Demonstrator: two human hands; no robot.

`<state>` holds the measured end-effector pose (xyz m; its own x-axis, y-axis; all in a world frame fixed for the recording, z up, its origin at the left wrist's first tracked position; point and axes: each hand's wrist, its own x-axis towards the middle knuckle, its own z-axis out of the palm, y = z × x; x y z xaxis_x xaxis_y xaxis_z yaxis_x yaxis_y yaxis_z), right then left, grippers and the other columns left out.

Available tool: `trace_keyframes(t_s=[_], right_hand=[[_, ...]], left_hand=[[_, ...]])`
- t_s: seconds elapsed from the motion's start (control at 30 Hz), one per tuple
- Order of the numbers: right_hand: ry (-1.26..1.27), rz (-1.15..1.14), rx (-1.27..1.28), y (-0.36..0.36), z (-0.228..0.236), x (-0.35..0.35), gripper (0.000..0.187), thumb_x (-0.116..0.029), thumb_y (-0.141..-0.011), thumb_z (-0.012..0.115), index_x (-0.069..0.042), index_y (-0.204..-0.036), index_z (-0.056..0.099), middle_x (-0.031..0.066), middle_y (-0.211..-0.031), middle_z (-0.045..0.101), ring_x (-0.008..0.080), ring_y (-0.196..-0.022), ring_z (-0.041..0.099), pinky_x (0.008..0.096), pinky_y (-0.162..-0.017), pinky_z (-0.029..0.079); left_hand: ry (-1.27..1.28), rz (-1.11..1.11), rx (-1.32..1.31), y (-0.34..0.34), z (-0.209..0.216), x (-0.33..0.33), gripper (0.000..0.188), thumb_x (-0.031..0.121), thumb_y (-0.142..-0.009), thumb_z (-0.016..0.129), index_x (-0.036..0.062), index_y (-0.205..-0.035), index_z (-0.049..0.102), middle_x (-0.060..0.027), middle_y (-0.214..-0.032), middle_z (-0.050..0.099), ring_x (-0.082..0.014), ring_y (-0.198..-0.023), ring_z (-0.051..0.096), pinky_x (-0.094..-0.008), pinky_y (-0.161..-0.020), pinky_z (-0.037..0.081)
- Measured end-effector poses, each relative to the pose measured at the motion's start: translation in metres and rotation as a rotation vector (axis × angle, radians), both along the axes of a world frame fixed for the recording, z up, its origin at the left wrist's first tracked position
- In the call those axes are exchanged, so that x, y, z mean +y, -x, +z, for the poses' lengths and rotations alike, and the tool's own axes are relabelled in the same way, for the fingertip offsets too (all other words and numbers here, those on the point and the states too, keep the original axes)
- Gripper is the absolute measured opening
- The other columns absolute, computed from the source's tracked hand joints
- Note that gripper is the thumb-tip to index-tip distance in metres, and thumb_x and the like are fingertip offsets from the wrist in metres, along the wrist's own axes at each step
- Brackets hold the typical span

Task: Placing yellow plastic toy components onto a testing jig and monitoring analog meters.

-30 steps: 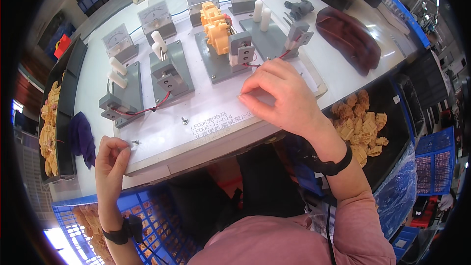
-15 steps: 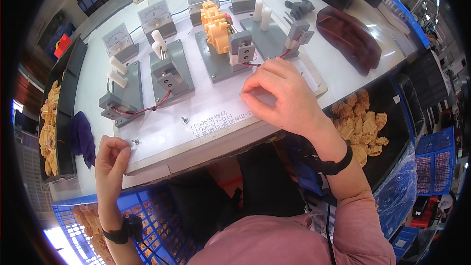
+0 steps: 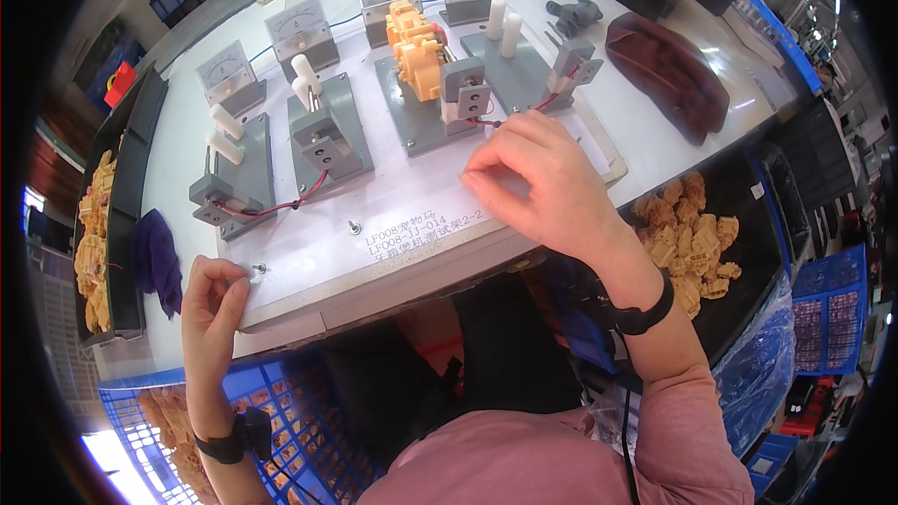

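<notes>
My left hand point(image 3: 213, 304) is at the near left corner of the white test board point(image 3: 402, 201), its thumb and forefinger together beside a small metal toggle switch point(image 3: 259, 268). Whatever may sit between those fingertips is hidden. Over the front right part of the board, my right hand point(image 3: 552, 187) is closed in a pinch; what it grips, if anything, cannot be made out. Just beyond it, a yellow plastic gearbox point(image 3: 416, 56) rests on a grey fixture point(image 3: 398, 122), against a grey contact block point(image 3: 465, 89) with red wires. Another toggle switch point(image 3: 354, 227) stands between my hands.
Several analog meters point(image 3: 299, 28) line the back of the board. Grey fixtures with white pegs point(image 3: 224, 136) stand on both sides. Bins of yellow gearboxes point(image 3: 687, 243) flank the table. A dark red cloth point(image 3: 669, 75) lies right, a purple cloth point(image 3: 157, 262) left.
</notes>
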<state>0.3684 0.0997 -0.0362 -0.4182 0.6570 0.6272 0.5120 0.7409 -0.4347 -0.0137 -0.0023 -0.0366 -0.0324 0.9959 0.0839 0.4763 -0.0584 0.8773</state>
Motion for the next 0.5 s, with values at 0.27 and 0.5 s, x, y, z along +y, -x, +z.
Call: trace_keyframes(t_s=[0.27,0.5], right_hand=[[0.016,-0.054,-0.011,0.0026,0.0011,-0.0029,0.009,-0.011,-0.083,0.071,-0.006,-0.083,0.064,0.0063,-0.081,0.06,0.0264,-0.081,0.058,0.0373,-0.075,0.045],[0.019,-0.047,-0.015,0.002,0.001,-0.0024,0.008,-0.01,-0.083,0.071,-0.005,-0.085,0.065,0.0076,-0.081,0.06,0.0275,-0.082,0.058,0.0374,-0.074,0.046]], left_hand=[[-0.004,0.001,-0.013,-0.0009,-0.0008,-0.0001,0.008,0.004,-0.094,0.064,0.0057,-0.1,0.059,0.0054,-0.089,0.043,-0.0032,-0.075,0.037,-0.0174,-0.068,0.03],[-0.008,-0.008,-0.002,-0.0009,0.0,-0.0002,0.007,0.004,-0.094,0.064,0.0054,-0.1,0.059,0.0053,-0.089,0.042,-0.0032,-0.075,0.037,-0.0174,-0.067,0.03]])
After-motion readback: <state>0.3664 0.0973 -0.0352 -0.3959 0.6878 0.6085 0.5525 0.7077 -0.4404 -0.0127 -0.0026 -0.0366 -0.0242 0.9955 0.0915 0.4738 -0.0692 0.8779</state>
